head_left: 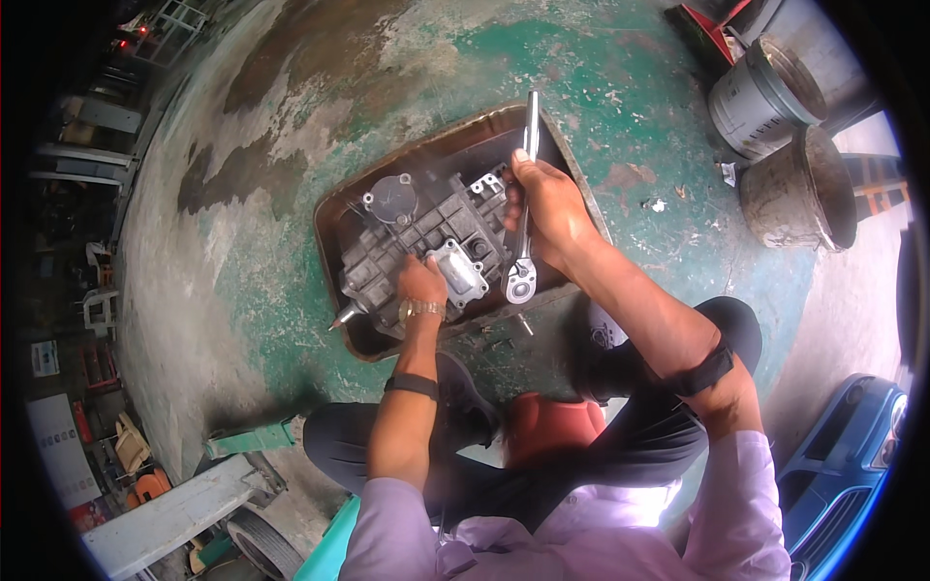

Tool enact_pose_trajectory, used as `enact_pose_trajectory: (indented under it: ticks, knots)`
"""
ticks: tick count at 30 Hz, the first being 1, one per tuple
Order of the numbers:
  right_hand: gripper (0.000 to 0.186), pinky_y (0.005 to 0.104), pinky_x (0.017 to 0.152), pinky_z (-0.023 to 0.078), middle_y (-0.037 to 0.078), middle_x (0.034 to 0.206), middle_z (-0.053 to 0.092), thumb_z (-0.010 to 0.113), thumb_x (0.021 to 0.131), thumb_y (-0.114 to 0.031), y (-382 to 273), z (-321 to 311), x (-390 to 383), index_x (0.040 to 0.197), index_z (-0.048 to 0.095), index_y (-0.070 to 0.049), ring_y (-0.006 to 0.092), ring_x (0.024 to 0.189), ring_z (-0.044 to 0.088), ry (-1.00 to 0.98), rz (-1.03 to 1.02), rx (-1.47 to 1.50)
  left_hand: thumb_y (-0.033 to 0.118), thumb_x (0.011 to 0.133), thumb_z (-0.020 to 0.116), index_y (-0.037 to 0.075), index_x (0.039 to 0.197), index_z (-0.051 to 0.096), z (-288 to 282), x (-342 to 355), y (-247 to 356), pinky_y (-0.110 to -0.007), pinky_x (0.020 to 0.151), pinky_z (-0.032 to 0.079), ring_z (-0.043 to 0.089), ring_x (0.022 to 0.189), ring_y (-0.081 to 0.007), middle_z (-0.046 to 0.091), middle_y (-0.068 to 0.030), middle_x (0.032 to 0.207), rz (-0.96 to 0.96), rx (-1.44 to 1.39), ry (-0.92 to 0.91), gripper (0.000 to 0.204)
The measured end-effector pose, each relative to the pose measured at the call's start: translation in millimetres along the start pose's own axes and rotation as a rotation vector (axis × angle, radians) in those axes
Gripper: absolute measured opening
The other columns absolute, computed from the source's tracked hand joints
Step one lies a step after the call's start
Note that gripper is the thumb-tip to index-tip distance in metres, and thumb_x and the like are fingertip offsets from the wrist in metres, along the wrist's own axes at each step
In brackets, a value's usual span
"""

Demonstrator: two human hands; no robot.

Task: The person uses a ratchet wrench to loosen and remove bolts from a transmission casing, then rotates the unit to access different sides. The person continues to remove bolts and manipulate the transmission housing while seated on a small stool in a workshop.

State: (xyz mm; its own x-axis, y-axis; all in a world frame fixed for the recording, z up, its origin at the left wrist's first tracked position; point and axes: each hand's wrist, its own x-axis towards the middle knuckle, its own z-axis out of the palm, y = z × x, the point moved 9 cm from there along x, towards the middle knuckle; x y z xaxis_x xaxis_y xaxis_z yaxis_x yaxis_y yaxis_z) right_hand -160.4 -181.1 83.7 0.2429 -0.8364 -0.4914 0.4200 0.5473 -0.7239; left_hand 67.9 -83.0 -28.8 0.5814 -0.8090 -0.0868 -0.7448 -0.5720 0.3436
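A grey cast-metal gearbox (412,237) lies in a worn brown tray (360,187) on the floor in front of me. My right hand (550,203) is wrapped round the handle of a chrome ratchet wrench (521,279). The wrench's round head points toward me, over the tray's near right side. My left hand (421,281), with a watch at the wrist, is closed at the left edge of a shiny bolted cover plate (460,274) on the gearbox. Its fingertips are partly hidden, and I cannot make out what they hold. A round plate (391,199) sits on the casing's far left part.
A white bucket (760,107) and a dirty grey bucket (790,194) stand at the right, near a red dustpan (705,34). A red stool (550,431) is between my legs. A blue car (843,474) is at the lower right, a grey metal beam (179,513) at the lower left.
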Motion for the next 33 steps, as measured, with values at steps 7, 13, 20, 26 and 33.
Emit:
enact_pose_trajectory:
  ticks: [7,13,20,26,33]
  knots:
    - [0.028,0.0290,0.058,0.041,0.001,0.071,0.046,0.054,0.097,-0.034,1,1,0,0.089,0.053,-0.008,0.0131,0.060,0.044,-0.029,0.018,-0.028,0.033,0.090,0.057,0.000,0.101,0.057,2,-1,-3,-0.052,0.074,0.051,0.064,0.085,-0.0459,0.067,-0.0262,0.090,-0.079,0.026,-0.039,0.035]
    - [0.028,0.0290,0.057,0.041,0.001,0.070,0.046,0.054,0.097,-0.034,3,1,1,0.089,0.053,-0.007,0.0132,0.060,0.045,-0.033,0.018,-0.020,0.020,0.086,0.062,0.000,0.109,0.057,3,-1,7,-0.049,0.075,0.052,0.065,0.085,-0.0432,0.068,-0.0225,0.090,0.085,0.022,-0.100,0.031]
    - [0.027,0.0286,0.056,0.041,0.001,0.070,0.045,0.055,0.097,-0.033,2,-2,0,0.089,0.053,-0.008,0.0130,0.060,0.044,0.000,0.027,-0.020,0.029,0.092,0.051,-0.007,0.105,0.059,12,5,-5,-0.051,0.079,0.051,0.064,0.088,-0.0441,0.067,-0.0265,0.089,-0.039,0.089,-0.051,0.039]
    - [0.027,0.0281,0.056,0.041,0.001,0.070,0.045,0.056,0.097,-0.033,1,0,0,0.089,0.053,-0.007,0.0128,0.059,0.044,-0.035,0.028,0.018,0.045,0.095,0.039,-0.004,0.098,0.064,20,9,-23,-0.055,0.081,0.048,0.062,0.089,-0.0472,0.066,-0.0292,0.092,-0.178,-0.118,-0.122,0.055]
    - [0.025,0.0287,0.056,0.041,0.001,0.071,0.046,0.056,0.096,-0.032,2,0,-1,0.089,0.053,-0.008,0.0131,0.060,0.045,-0.012,0.030,0.009,0.026,0.085,0.065,0.001,0.096,0.057,-3,-8,3,-0.054,0.080,0.048,0.062,0.088,-0.0473,0.066,-0.0273,0.086,0.005,-0.034,-0.068,0.029]
